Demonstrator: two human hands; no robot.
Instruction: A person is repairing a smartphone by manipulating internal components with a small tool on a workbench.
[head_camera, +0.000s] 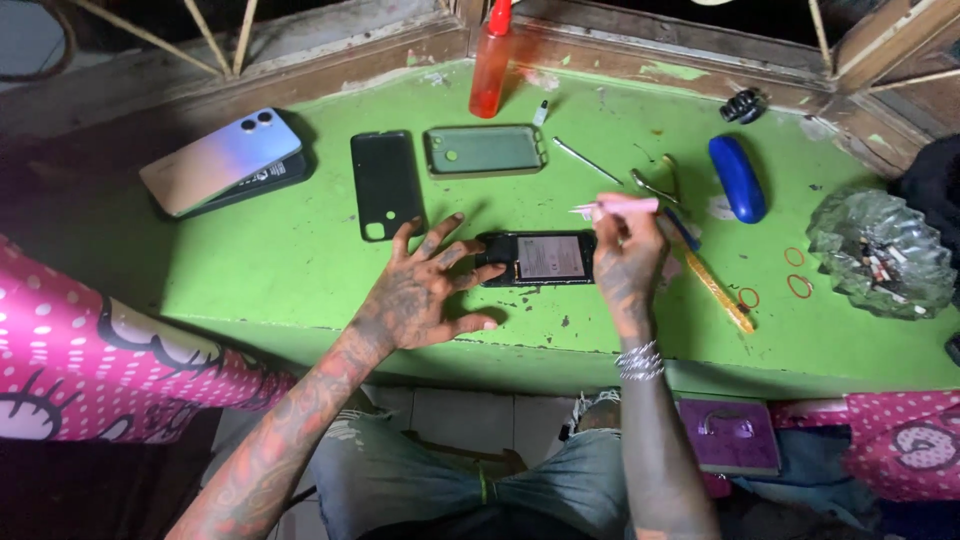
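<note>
At the far left of the green table (300, 260) a pale iridescent phone (218, 160) lies face down on top of a darker slab, parked at the edge, well apart from the work. To its right a black phone cover (386, 184) lies flat, camera cut-out toward the near side, and just beside it a clear case (485, 150) rests on its back below an orange bottle (490, 60); both shells sit side by side, off any phone, out of the hands' way. Near the front edge lies the opened phone (540, 258), back panel off so its dark inside and pale battery label show. The left hand (425, 290) rests on the table with fingers spread wide, the index and middle fingertips pressing on the phone's left end, apparently to steady it. The right hand (625, 255) hovers over the phone's right end, fingers closed narrowly around a pink tool (615, 207) held sideways, its tip pointing left, gripped much like a pen, which would suit fine control. Beyond it lie a thin metal rod (585, 160), tweezers (655, 182), a yellow ruler (718, 290) and a blue case (737, 178), all near the working hand. Red rubber bands (798, 285) are scattered before a glass ashtray (880, 255) at the far right.
</note>
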